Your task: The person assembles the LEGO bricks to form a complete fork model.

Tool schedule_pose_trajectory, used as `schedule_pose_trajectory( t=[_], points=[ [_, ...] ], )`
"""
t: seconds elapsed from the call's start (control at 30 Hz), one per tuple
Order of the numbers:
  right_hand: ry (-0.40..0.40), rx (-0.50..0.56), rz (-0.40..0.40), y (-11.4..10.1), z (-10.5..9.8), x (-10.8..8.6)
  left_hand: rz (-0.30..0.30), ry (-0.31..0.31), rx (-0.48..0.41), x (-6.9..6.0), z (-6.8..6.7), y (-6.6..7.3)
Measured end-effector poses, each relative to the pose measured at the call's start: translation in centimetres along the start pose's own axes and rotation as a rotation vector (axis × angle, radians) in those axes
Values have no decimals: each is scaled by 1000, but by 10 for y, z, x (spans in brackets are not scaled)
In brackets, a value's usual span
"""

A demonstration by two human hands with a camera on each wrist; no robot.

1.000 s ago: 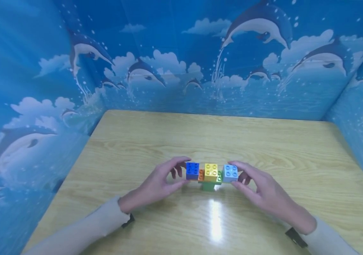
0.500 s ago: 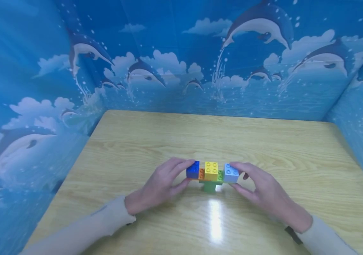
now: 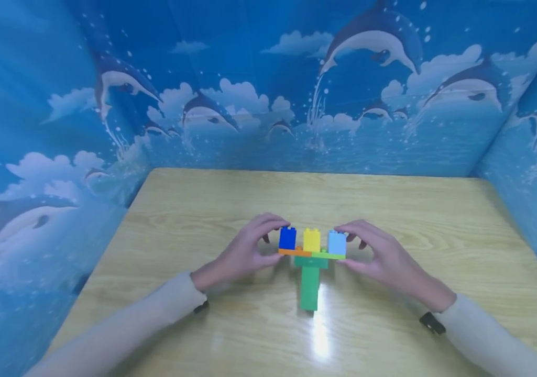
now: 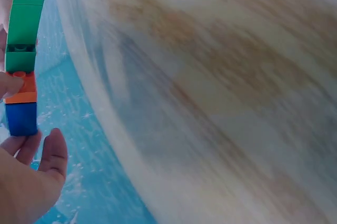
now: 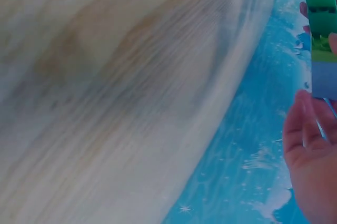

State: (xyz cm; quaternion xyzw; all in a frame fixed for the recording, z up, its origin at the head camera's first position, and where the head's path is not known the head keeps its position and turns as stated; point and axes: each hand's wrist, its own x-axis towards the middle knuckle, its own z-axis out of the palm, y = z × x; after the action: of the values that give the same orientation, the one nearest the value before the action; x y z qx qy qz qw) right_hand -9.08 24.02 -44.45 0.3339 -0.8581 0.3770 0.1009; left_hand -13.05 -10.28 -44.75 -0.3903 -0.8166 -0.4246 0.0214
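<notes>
Both hands hold a T-shaped toy block build between them. Its green stem [image 3: 309,288] points down, and a green crosspiece [image 3: 303,263] sits above it. Across the top run an orange plate [image 3: 292,252] and a lime plate [image 3: 331,256], bearing a dark blue brick [image 3: 288,239], a yellow brick [image 3: 311,241] and a light blue brick [image 3: 337,243]. My left hand [image 3: 249,246] pinches the left end, fingers at the blue brick and thumb at the orange plate. The right hand [image 3: 379,251] pinches the light blue end likewise. Whether the stem's foot touches the table cannot be seen.
A wood-grain table [image 3: 230,199] lies beneath the hands, with a bright light reflection near its front. Blue dolphin-print walls [image 3: 259,141] close off its back and sides. Each wrist wears a dark strap part [image 3: 433,323] below a pale sleeve [image 3: 475,335].
The block build has tilted, so its front side and long green stem now show instead of mostly the stud tops. Both hands have moved slightly up with it. The head view has shifted a little.
</notes>
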Motion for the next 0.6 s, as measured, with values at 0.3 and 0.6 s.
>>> schedule_pose_trajectory(
  t=[0.3,0.6],
  points=[
    [-167,53,225,17,5,-4,-275,-138,-13,6,13,-10],
    [-240,81,335,21,11,-6,-412,-191,25,7,24,-15]
  ],
)
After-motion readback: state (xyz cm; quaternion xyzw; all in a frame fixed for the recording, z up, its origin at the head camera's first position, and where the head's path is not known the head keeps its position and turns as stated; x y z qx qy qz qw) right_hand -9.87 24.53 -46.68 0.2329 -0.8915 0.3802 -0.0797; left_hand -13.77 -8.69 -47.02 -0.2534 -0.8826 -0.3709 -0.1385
